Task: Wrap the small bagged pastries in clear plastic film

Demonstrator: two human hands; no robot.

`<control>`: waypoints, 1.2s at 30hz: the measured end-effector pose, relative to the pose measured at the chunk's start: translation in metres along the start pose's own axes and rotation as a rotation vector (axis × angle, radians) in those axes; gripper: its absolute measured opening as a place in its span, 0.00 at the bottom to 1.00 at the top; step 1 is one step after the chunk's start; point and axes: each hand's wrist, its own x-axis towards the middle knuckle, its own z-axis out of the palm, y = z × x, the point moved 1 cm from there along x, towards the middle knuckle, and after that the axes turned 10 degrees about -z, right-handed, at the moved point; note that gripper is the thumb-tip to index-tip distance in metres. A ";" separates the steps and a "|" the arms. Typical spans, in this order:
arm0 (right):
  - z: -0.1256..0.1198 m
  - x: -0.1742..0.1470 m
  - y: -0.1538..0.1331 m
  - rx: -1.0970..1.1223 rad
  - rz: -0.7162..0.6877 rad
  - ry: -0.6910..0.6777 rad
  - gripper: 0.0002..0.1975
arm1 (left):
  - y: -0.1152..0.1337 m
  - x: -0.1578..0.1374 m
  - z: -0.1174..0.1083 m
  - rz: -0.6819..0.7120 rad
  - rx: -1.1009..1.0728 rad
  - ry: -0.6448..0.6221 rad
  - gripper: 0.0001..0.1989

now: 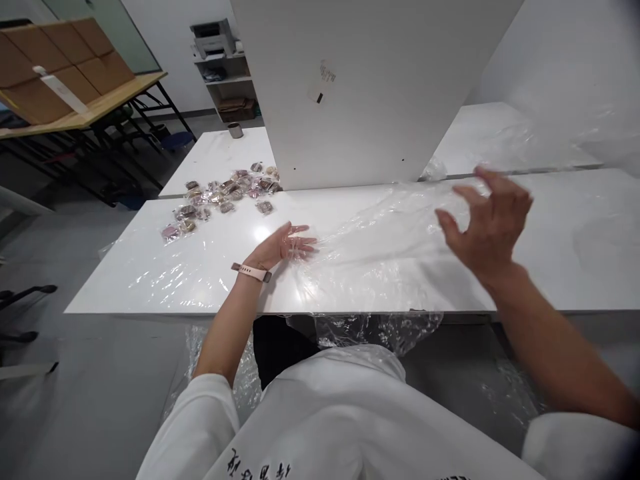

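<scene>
A sheet or bag of clear plastic film [370, 247] stretches across the white table in front of me and hangs over its near edge. My left hand [297, 245], a pink-banded watch on its wrist, rests at the film's left part with fingers stretched out. Film seems to lie over those fingers; whether they are inside a bag, I cannot tell. Raised above the table on the right, my right hand [493, 220] has its fingers curved and apart, with nothing visible between them. It is slightly blurred.
Small wrapped packets [230, 190] lie piled at the table's left back. A tall white panel [370, 93] stands behind the table [165, 267]. More clear film hangs beneath the near edge. Beyond are a grey cup [235, 130], a shelf with a printer [213, 40], and cardboard boxes [60, 67].
</scene>
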 end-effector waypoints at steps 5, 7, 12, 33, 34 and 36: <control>0.044 -0.073 -0.060 0.337 -0.335 -0.312 0.22 | 0.010 0.030 -0.009 0.003 -0.133 0.295 0.15; 0.053 -0.092 -0.070 0.393 -0.359 -0.430 0.23 | 0.020 0.040 -0.014 0.157 -0.173 0.444 0.08; 0.049 -0.085 -0.062 0.467 -0.252 -0.527 0.24 | 0.045 0.048 -0.028 0.310 -0.067 0.751 0.14; 0.173 0.025 -0.051 0.359 0.073 -0.621 0.35 | 0.068 0.100 -0.102 0.200 1.210 1.147 0.45; 0.172 0.025 -0.051 0.349 0.069 -0.623 0.35 | 0.072 0.107 -0.105 0.218 1.221 1.137 0.44; 0.172 0.025 -0.052 0.332 0.063 -0.623 0.35 | 0.080 0.117 -0.111 0.224 1.236 1.107 0.43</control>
